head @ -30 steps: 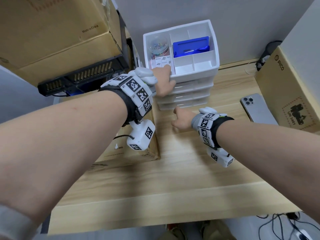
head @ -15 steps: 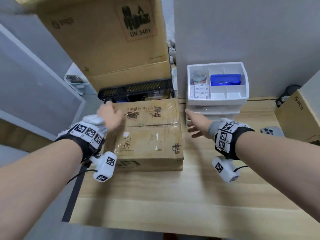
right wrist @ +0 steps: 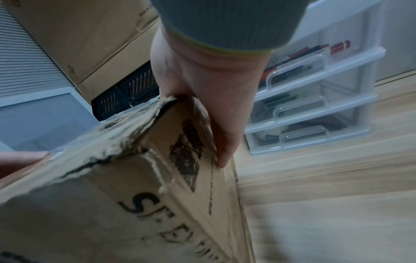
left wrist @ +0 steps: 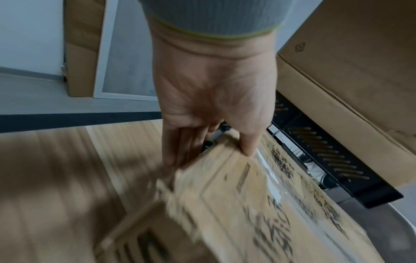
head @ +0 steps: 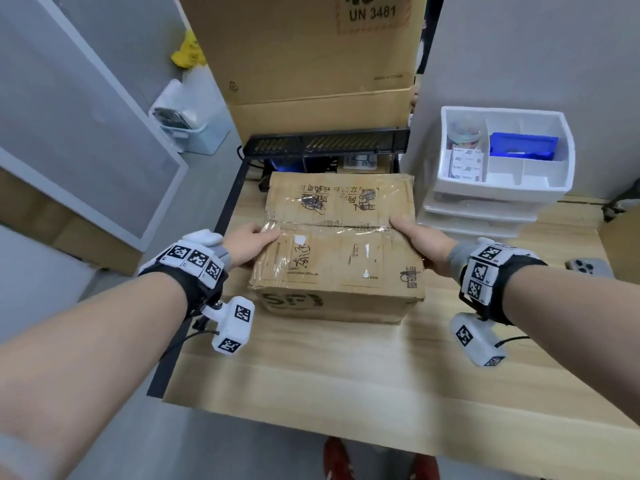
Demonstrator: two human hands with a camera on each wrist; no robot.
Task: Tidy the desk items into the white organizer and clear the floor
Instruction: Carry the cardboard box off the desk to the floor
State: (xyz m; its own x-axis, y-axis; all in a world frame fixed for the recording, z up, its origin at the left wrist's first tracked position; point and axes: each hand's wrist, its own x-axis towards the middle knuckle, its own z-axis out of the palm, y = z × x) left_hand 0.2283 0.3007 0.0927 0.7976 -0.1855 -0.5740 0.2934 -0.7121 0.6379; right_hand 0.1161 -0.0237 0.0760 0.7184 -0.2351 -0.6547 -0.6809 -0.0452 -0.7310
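Gripping the cardboard box (head: 336,244) sides, left hand (head: 247,245) and right hand (head: 424,244), fingers curled, thumbs on top

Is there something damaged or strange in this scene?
Yes. The taped box held between the left hand and right hand is worn: its top edges are frayed and dented, and one corner gapes open in the right wrist view.

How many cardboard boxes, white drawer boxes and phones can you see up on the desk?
Cardboard boxes: 2, the taped box that the left hand and right hand grip, and the box edge at far right.
White drawer boxes: 1, the organizer.
Phones: 1, the phone.
Total: 4
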